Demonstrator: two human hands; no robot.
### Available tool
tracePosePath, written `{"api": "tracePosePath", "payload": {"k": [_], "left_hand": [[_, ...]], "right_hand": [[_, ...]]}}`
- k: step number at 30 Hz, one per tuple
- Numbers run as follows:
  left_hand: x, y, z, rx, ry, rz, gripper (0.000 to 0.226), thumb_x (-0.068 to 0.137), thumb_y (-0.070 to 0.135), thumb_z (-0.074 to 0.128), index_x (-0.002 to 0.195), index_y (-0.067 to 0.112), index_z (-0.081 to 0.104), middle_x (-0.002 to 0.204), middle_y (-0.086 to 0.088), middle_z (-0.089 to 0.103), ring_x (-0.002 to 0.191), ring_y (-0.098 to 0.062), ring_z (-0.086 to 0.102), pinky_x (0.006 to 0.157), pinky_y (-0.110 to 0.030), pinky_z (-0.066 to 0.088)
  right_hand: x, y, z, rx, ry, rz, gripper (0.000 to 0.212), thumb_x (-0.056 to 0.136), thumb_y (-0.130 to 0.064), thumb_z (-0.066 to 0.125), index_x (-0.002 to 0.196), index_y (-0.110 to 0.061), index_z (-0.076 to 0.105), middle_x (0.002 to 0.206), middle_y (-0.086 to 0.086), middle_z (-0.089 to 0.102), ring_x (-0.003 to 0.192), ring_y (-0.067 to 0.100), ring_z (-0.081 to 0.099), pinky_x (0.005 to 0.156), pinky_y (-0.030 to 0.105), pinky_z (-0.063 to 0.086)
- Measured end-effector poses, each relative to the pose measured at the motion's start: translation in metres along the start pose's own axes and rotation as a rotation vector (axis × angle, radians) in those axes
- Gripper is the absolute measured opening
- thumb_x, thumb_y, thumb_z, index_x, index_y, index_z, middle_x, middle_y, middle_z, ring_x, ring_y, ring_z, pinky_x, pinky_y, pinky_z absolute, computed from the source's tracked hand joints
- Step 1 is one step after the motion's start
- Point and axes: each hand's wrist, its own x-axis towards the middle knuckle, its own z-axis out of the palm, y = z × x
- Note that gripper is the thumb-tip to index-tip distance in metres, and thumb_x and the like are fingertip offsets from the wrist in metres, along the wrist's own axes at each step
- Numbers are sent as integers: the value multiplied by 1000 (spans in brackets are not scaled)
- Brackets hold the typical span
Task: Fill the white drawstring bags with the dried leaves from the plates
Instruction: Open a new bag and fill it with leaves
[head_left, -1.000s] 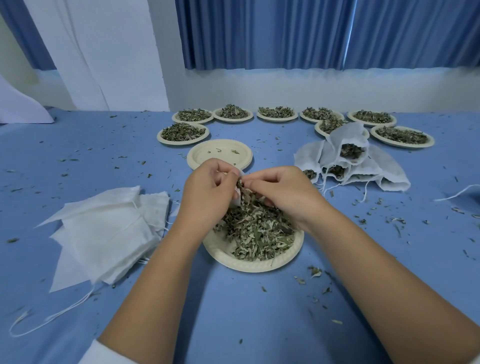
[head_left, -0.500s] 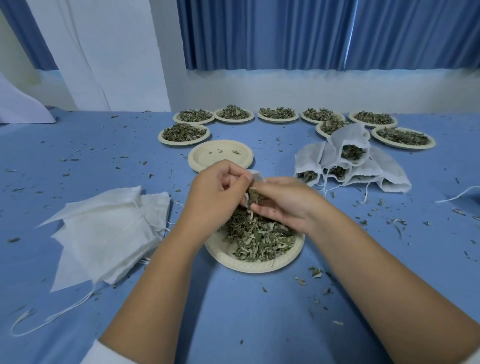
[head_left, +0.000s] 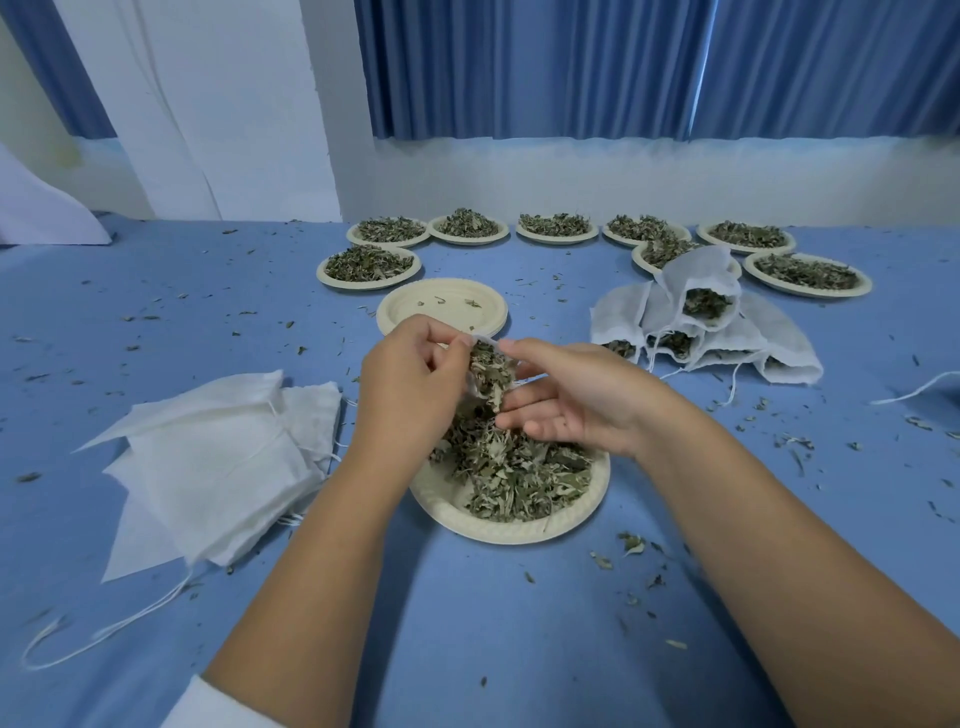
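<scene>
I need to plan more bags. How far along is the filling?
Done: a pile of filled bags lies right, and an emptied plate sits behind the hands. In hand: left hand pinches a bag open over the near plate; right hand works leaves in. Left: eight full plates at the back, plus empty bags at left.

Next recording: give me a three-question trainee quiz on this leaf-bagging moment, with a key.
1. True or false: the flat empty white cloth bags lie left of the beige paper plate heaped with dried leaves.
2. The round beige plate just beyond the hands holds: A a leaf heap; B a few leaf scraps; C a bag.
3. What do the left hand and right hand pinch between them?
Key: 1 true; 2 B; 3 the rim of a white drawstring bag with leaves in it.
</scene>
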Motion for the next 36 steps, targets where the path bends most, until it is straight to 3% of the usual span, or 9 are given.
{"api": "tracePosePath", "payload": {"k": [6,12,18,21,23,26,31,34,36], "left_hand": [[0,-4,2,91,-39,31,13,94,26,60,81,25,61,59,5,66,45,0,52,48,-11,38],[-2,0,2,71,-70,22,14,94,22,59,80,24,60,60,6,66,53,-5,59,50,-10,39],[-7,8,5,-49,-182,8,17,94,19,59,78,26,60,53,9,62,51,1,58,50,-10,40],[-10,8,8,-36,-211,16,17,94,19,59,78,26,59,52,11,61,53,-2,56,54,-15,42],[-8,6,7,-21,-155,-4,17,94,20,59,79,25,60,55,8,63,52,0,58,52,-12,42],[-3,5,1,0,-80,-21,15,95,22,57,81,23,60,55,10,63,48,3,55,47,-10,38],[-3,5,1,-13,-71,-51,14,95,22,57,81,22,60,54,10,63,49,0,56,47,-11,39],[-4,6,2,-20,-89,-48,15,95,20,58,80,22,60,58,2,65,53,-7,60,50,-15,43],[-5,7,3,-64,-169,-51,16,95,18,58,80,23,60,53,6,62,50,-2,58,54,-17,44]], "right_hand": [[0,-3,-5,95,2,-154,17,80,-3,75,95,0,67,71,9,73,69,16,73,54,16,53],[0,7,6,-275,145,-411,13,76,-5,81,82,-12,72,70,2,75,64,8,70,44,15,45],[11,22,10,-657,384,-635,11,78,-6,72,73,-15,74,58,-7,66,47,0,54,50,15,44],[12,25,10,-857,350,-618,5,81,-12,73,79,-12,77,64,-2,69,50,5,48,56,26,45],[10,22,9,-804,291,-595,12,84,-12,67,82,-15,78,57,-14,66,43,2,53,46,19,43],[5,14,5,-633,275,-590,17,86,-15,65,87,-24,78,60,-27,65,44,1,60,47,10,42],[5,12,3,-588,278,-646,2,81,-19,77,81,-21,78,65,-16,68,49,-9,54,53,4,36],[6,16,8,-648,260,-663,5,81,-10,75,83,-12,79,63,-16,65,48,-12,52,53,3,36],[8,20,10,-725,268,-662,8,81,-8,72,81,-13,78,61,-12,65,49,-8,51,51,7,37]]}}
